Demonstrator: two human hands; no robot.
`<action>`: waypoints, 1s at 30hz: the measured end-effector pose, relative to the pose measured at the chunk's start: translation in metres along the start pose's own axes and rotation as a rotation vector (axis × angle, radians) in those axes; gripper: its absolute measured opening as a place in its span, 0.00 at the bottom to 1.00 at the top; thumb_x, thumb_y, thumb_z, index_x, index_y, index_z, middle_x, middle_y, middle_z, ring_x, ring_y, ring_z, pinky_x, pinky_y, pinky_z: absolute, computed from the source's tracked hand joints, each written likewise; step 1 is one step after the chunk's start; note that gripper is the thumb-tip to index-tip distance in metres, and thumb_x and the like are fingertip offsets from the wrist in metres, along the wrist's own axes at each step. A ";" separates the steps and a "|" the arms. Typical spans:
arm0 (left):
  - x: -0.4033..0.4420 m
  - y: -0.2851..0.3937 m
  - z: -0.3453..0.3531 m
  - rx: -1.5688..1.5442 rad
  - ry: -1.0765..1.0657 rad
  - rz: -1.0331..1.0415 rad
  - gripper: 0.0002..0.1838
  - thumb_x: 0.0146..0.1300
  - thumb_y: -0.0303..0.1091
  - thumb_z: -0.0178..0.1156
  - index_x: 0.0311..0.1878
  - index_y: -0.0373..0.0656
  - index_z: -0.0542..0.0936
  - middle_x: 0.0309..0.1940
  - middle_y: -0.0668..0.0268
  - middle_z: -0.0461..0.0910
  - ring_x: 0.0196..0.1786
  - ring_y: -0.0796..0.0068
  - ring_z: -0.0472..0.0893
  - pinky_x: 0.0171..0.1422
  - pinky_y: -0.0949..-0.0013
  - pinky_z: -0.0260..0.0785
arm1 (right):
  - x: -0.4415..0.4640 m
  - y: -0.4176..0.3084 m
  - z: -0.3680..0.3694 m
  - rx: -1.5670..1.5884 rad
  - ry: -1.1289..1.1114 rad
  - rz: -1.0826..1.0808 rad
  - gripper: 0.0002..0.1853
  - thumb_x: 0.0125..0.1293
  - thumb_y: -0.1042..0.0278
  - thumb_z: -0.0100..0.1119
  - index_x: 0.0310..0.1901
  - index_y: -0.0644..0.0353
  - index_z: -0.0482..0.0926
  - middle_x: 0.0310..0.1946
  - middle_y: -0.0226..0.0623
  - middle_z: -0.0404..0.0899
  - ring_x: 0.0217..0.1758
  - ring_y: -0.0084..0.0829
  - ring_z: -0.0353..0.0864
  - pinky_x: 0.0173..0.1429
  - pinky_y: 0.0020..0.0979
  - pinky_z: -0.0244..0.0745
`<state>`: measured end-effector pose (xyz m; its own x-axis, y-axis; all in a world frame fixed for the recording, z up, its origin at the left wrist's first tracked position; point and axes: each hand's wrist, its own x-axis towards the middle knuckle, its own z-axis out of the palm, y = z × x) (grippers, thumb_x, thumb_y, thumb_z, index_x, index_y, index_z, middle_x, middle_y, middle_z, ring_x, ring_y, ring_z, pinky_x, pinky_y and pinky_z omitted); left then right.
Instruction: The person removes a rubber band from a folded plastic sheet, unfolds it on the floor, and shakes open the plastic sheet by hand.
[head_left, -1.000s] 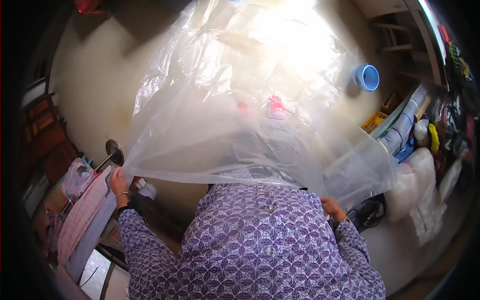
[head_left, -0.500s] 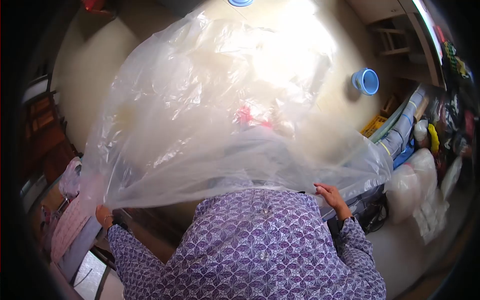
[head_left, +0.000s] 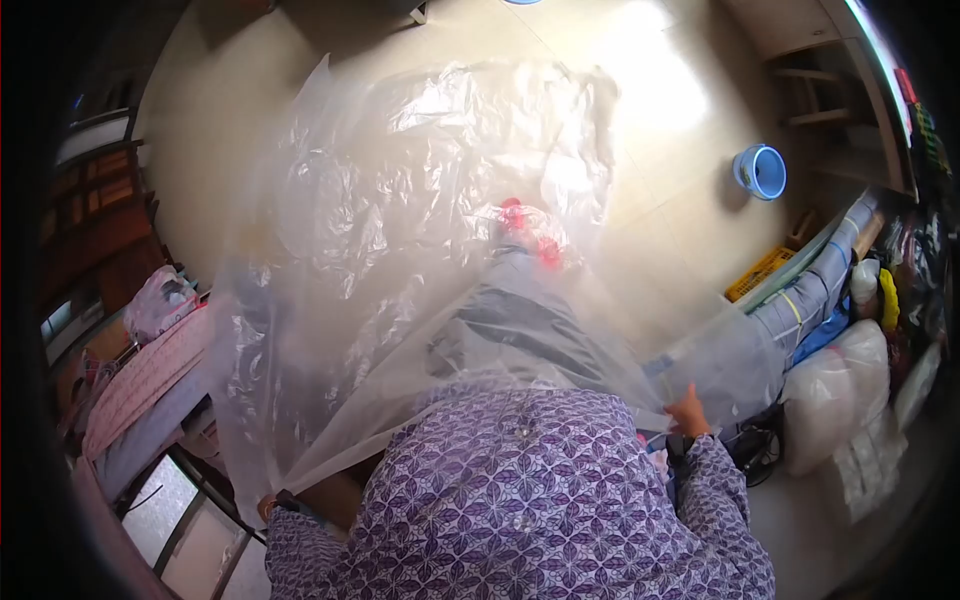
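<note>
Head view, looking down past a patterned shirt: a large, clear plastic sheet spreads from the waist over the legs and out across the pale floor. Its far part lies crumpled and shiny; its near edge is lifted. At lower left, the left hand, half hidden beside its sleeve, has its fingers closed on a gathered corner of the sheet, drawn low beside the body. At right, the right hand touches the near edge, one finger pointing forward; the plastic blurs there, so I cannot tell whether it grips or only steadies.

Good handling here would mean keeping both hands level and wide, pulling evenly so the folds over the legs flatten, and taking a firm hold at the right. Two red shapes show at the feet under the plastic, so a step forward could tread on it.

Room lies ahead and to the right, as far as a blue bucket. The right side is tighter: a long grey roll, a yellow crate and stuffed bags. At left, pink bedding lies just beside the sheet and could snag it.
</note>
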<state>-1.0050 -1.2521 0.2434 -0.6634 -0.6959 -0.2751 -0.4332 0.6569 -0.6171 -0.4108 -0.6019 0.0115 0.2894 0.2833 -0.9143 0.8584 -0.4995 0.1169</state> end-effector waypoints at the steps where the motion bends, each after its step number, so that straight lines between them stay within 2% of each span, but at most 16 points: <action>1: -0.003 -0.003 0.003 -0.005 -0.005 0.004 0.24 0.56 0.33 0.52 0.58 0.41 0.70 0.53 0.44 0.72 0.58 0.46 0.71 0.60 0.54 0.64 | -0.021 -0.002 -0.004 -0.136 0.027 0.055 0.51 0.49 0.63 0.69 0.71 0.55 0.47 0.45 0.57 0.78 0.42 0.51 0.81 0.40 0.51 0.74; 2: -0.003 -0.002 0.005 -0.008 -0.004 0.014 0.24 0.56 0.33 0.53 0.59 0.41 0.69 0.54 0.44 0.72 0.58 0.46 0.71 0.60 0.53 0.64 | -0.036 -0.005 -0.005 -0.271 0.057 0.110 0.51 0.47 0.65 0.70 0.71 0.57 0.49 0.45 0.56 0.78 0.41 0.52 0.81 0.41 0.50 0.74; 5: 0.009 0.012 0.007 -0.020 0.007 0.077 0.27 0.56 0.32 0.54 0.61 0.43 0.67 0.56 0.45 0.70 0.60 0.47 0.70 0.61 0.53 0.63 | 0.000 0.079 0.015 -0.575 0.380 -0.130 0.51 0.42 0.70 0.69 0.69 0.61 0.51 0.42 0.57 0.79 0.39 0.52 0.81 0.42 0.47 0.75; 8: 0.014 0.058 0.002 -0.019 0.064 0.219 0.30 0.55 0.32 0.55 0.64 0.45 0.65 0.58 0.45 0.69 0.62 0.48 0.69 0.62 0.53 0.63 | -0.028 0.072 0.025 -0.514 0.424 -0.068 0.49 0.42 0.69 0.67 0.69 0.61 0.53 0.38 0.57 0.80 0.40 0.51 0.81 0.43 0.42 0.75; 11: 0.023 0.122 0.004 0.053 0.191 0.537 0.32 0.55 0.31 0.55 0.66 0.47 0.64 0.61 0.46 0.67 0.64 0.48 0.67 0.64 0.53 0.61 | -0.012 0.128 0.043 -0.098 0.459 -0.368 0.38 0.47 0.64 0.63 0.63 0.61 0.65 0.34 0.55 0.81 0.39 0.53 0.81 0.43 0.44 0.75; 12: 0.026 0.142 0.008 0.097 0.253 0.668 0.32 0.54 0.31 0.56 0.66 0.48 0.63 0.62 0.46 0.66 0.65 0.48 0.65 0.65 0.54 0.60 | 0.005 0.154 0.048 -0.268 0.224 -0.373 0.36 0.47 0.66 0.64 0.62 0.63 0.67 0.34 0.52 0.81 0.37 0.49 0.81 0.41 0.42 0.75; 14: -0.041 0.226 -0.011 -0.030 0.085 0.989 0.34 0.51 0.28 0.56 0.66 0.46 0.64 0.62 0.48 0.67 0.65 0.48 0.65 0.67 0.56 0.59 | 0.036 0.198 0.050 -0.605 -0.263 -0.364 0.34 0.46 0.70 0.66 0.58 0.65 0.70 0.33 0.47 0.82 0.33 0.41 0.82 0.37 0.39 0.76; 15: -0.049 0.254 -0.007 -0.085 0.129 1.324 0.37 0.47 0.26 0.57 0.66 0.44 0.63 0.62 0.49 0.67 0.66 0.50 0.65 0.69 0.57 0.58 | 0.029 0.184 0.061 -0.477 -0.356 -0.207 0.32 0.47 0.71 0.66 0.57 0.66 0.72 0.33 0.46 0.82 0.32 0.38 0.82 0.35 0.38 0.76; 17: -0.108 0.311 -0.013 -0.093 -0.097 1.514 0.41 0.44 0.24 0.57 0.68 0.44 0.63 0.65 0.51 0.65 0.68 0.53 0.63 0.71 0.59 0.56 | 0.010 0.143 0.103 -0.212 -0.419 0.014 0.31 0.49 0.71 0.66 0.58 0.67 0.72 0.34 0.43 0.82 0.31 0.35 0.81 0.33 0.37 0.76; 19: -0.159 0.358 -0.006 -0.137 -0.405 1.602 0.36 0.50 0.31 0.62 0.66 0.46 0.66 0.61 0.53 0.70 0.64 0.54 0.69 0.67 0.61 0.61 | -0.009 0.107 0.128 0.067 -0.360 0.139 0.34 0.51 0.69 0.66 0.61 0.67 0.69 0.34 0.42 0.82 0.30 0.34 0.81 0.32 0.38 0.75; 22: -0.207 0.403 0.013 -0.132 -0.863 1.584 0.31 0.55 0.40 0.64 0.63 0.48 0.70 0.54 0.57 0.76 0.55 0.58 0.77 0.59 0.65 0.68 | -0.044 0.045 0.111 0.034 -0.247 0.091 0.36 0.50 0.69 0.65 0.63 0.67 0.66 0.33 0.44 0.82 0.32 0.36 0.82 0.34 0.39 0.76; 24: -0.228 0.420 0.013 0.005 -0.807 1.690 0.26 0.55 0.37 0.64 0.59 0.48 0.74 0.51 0.58 0.77 0.53 0.60 0.77 0.58 0.67 0.68 | -0.069 0.003 0.093 -0.103 -0.099 0.066 0.36 0.50 0.69 0.64 0.64 0.65 0.65 0.35 0.47 0.81 0.34 0.40 0.82 0.37 0.41 0.77; 27: -0.229 0.436 0.016 0.057 -0.744 1.780 0.17 0.54 0.35 0.63 0.48 0.46 0.80 0.43 0.60 0.79 0.47 0.60 0.79 0.52 0.68 0.70 | -0.040 0.014 0.075 -0.434 0.524 -0.459 0.35 0.51 0.67 0.61 0.64 0.60 0.66 0.40 0.51 0.81 0.40 0.48 0.81 0.43 0.44 0.76; 28: -0.224 0.438 0.016 0.050 -0.727 1.796 0.13 0.54 0.34 0.63 0.44 0.45 0.82 0.40 0.60 0.80 0.44 0.60 0.79 0.49 0.68 0.70 | -0.025 -0.004 0.055 -0.366 0.484 -0.242 0.32 0.51 0.67 0.59 0.61 0.64 0.68 0.49 0.58 0.76 0.49 0.55 0.76 0.53 0.45 0.71; 29: -0.221 0.440 0.014 0.040 -0.703 1.804 0.11 0.54 0.34 0.62 0.41 0.44 0.82 0.39 0.60 0.80 0.42 0.59 0.79 0.47 0.67 0.70 | -0.022 -0.025 0.038 -0.438 0.838 -0.570 0.35 0.51 0.66 0.59 0.64 0.58 0.66 0.50 0.58 0.75 0.50 0.55 0.74 0.55 0.46 0.69; 30: -0.217 0.443 0.013 0.028 -0.676 1.814 0.09 0.54 0.34 0.61 0.38 0.44 0.82 0.37 0.61 0.80 0.41 0.58 0.79 0.46 0.65 0.71 | -0.016 -0.052 0.014 -0.452 0.787 -0.340 0.39 0.50 0.64 0.61 0.67 0.49 0.62 0.61 0.50 0.68 0.61 0.51 0.68 0.64 0.52 0.59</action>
<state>-1.0450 -0.8143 0.0203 0.0713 0.7188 -0.6916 0.4054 0.6126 0.6785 -0.4659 -0.5923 0.0147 0.0549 0.9035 -0.4251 0.9829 0.0261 0.1825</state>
